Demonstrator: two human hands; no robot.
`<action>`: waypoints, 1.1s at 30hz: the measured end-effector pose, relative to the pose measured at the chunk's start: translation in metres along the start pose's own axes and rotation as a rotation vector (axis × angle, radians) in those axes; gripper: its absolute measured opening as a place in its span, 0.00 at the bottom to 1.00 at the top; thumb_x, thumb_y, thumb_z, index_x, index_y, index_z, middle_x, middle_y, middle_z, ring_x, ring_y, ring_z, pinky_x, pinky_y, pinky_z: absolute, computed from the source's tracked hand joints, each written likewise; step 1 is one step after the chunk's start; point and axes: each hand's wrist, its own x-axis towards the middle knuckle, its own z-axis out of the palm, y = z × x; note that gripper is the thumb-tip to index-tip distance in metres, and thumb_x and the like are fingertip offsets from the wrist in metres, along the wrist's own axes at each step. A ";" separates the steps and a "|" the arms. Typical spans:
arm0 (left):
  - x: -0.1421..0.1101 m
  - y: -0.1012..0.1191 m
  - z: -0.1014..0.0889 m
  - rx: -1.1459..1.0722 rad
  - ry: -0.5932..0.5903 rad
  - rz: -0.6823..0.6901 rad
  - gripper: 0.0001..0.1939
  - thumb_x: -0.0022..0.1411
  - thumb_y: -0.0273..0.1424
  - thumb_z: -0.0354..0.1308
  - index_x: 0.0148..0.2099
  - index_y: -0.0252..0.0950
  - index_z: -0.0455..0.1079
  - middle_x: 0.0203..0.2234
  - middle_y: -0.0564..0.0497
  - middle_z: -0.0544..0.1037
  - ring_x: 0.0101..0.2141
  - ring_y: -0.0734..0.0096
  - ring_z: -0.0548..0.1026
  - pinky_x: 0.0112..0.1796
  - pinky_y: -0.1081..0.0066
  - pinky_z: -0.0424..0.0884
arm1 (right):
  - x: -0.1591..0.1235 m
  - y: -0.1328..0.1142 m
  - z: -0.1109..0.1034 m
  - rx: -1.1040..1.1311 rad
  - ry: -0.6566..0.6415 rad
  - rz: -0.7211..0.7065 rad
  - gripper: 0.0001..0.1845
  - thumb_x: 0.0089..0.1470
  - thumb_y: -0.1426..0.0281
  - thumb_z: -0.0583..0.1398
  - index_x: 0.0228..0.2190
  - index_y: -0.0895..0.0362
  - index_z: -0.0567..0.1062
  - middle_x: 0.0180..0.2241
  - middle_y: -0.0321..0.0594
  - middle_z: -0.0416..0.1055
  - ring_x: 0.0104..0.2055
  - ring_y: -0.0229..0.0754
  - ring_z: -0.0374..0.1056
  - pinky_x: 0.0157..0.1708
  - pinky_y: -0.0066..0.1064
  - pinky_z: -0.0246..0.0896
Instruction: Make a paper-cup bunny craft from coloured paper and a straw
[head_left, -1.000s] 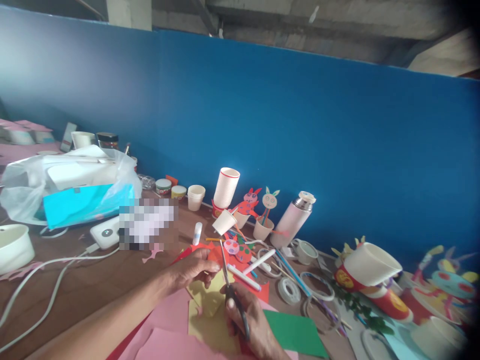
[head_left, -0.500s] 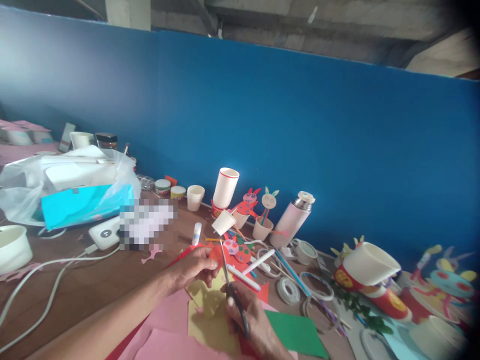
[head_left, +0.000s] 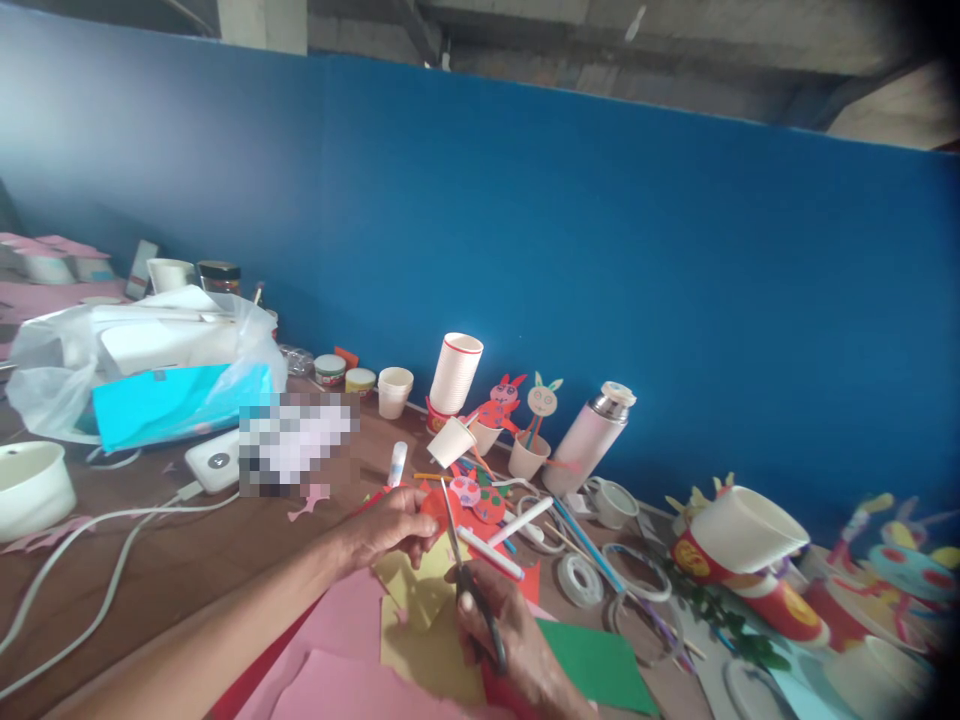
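My left hand (head_left: 397, 525) pinches a piece of orange-red paper (head_left: 441, 507) between thumb and fingers. A pair of scissors (head_left: 455, 545) with black handles is gripped in my right hand (head_left: 501, 620), blades pointing up and away from me. The blades lie against the paper's right side; whether they are cutting into it I cannot make out. Beneath both hands are yellow paper (head_left: 431, 640), pink paper (head_left: 330, 650) and a green sheet (head_left: 596, 660). Just beyond the scissors lie white markers (head_left: 491, 552) and round paper faces with coloured spots (head_left: 489, 504).
Behind stand stacked paper cups (head_left: 456, 372), rabbit-faced paper figures (head_left: 541, 400) and a pink thermos (head_left: 589, 440). A tape roll (head_left: 580, 580) lies at the right near more cup crafts (head_left: 739, 535). Leftward are a plastic bag (head_left: 180, 350), a white power bank (head_left: 214, 465) and cables (head_left: 124, 515).
The whole view has shifted slightly, so things appear a little further right. Both hands keep nearly the same pose, with the scissors still against the orange-red paper.
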 end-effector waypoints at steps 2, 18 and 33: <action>0.001 -0.001 -0.001 -0.001 -0.007 -0.005 0.06 0.47 0.29 0.57 0.27 0.31 0.66 0.16 0.55 0.68 0.16 0.80 0.64 0.19 0.77 0.65 | -0.001 0.000 0.000 -0.007 0.014 0.005 0.26 0.47 0.51 0.57 0.37 0.60 0.66 0.18 0.29 0.59 0.15 0.28 0.53 0.16 0.20 0.49; 0.001 0.000 -0.003 -0.054 0.004 -0.053 0.06 0.44 0.28 0.58 0.25 0.31 0.65 0.14 0.55 0.69 0.15 0.80 0.65 0.19 0.77 0.65 | -0.002 -0.002 0.000 -0.019 0.018 0.020 0.27 0.46 0.50 0.58 0.36 0.62 0.68 0.15 0.28 0.59 0.14 0.28 0.53 0.14 0.20 0.47; 0.001 -0.002 0.002 -0.117 0.043 -0.066 0.09 0.45 0.32 0.59 0.27 0.33 0.62 0.15 0.59 0.64 0.16 0.82 0.61 0.20 0.77 0.62 | 0.001 0.001 0.000 0.016 0.059 0.007 0.27 0.45 0.51 0.59 0.37 0.61 0.67 0.16 0.29 0.60 0.14 0.29 0.54 0.14 0.21 0.50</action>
